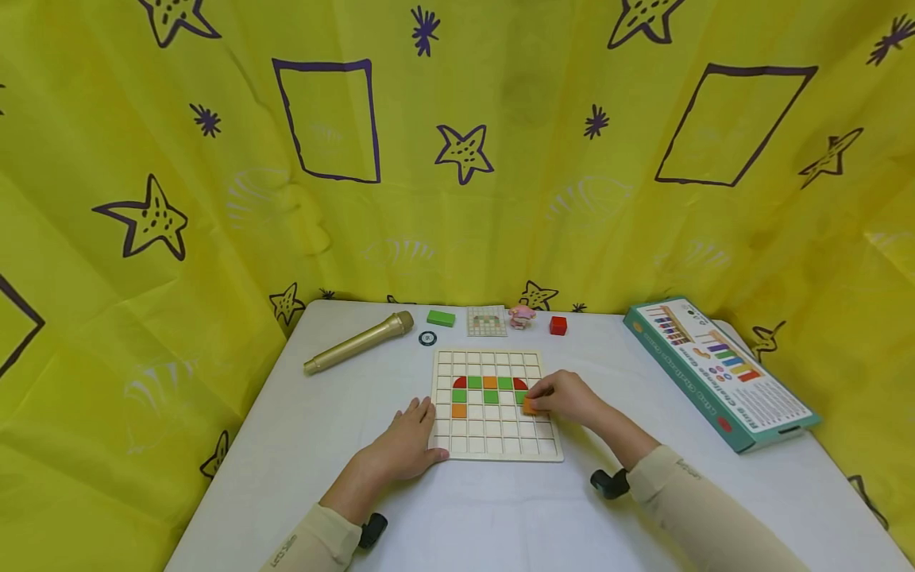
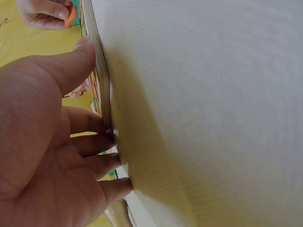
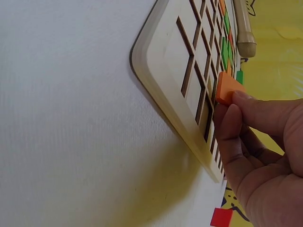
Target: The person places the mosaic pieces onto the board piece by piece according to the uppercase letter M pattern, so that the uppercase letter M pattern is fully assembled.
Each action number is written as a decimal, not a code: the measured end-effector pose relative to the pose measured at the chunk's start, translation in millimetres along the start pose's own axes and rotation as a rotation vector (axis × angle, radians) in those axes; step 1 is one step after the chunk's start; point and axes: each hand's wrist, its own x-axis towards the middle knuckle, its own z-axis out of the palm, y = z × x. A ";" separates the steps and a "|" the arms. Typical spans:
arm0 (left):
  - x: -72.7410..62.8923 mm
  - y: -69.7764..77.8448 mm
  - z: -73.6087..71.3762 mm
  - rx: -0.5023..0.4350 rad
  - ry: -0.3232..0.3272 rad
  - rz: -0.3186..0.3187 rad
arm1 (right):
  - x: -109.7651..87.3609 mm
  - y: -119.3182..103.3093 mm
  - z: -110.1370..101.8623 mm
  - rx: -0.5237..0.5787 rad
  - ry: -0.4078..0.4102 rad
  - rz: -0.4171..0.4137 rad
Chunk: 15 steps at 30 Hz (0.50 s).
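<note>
A wooden grid board [image 1: 500,449] lies on the table, with green, orange and red tiles set in its upper rows. My right hand [image 1: 569,397] pinches an orange tile [image 3: 227,88] between thumb and fingers, close over the board's right side below a green tile [image 1: 521,396]. In the right wrist view the tile is tilted at the grid's dividers. My left hand [image 1: 406,445] rests at the board's left edge, its fingers spread on the table and the thumb at the lower-left corner. The left wrist view shows that thumb and fingers along the board's side [image 2: 102,71].
Behind the board are a pattern card [image 1: 487,332], a green block [image 1: 441,318], a round chip [image 1: 427,338], a pink figurine [image 1: 522,316] and a red cube [image 1: 558,326]. A gold microphone [image 1: 359,343] lies at left, a game box [image 1: 722,373] at right.
</note>
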 end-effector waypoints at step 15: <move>-0.5 -0.7 -1.0 -0.001 -0.002 0.007 | 0.9 -5.8 10.8 -0.025 -0.012 0.017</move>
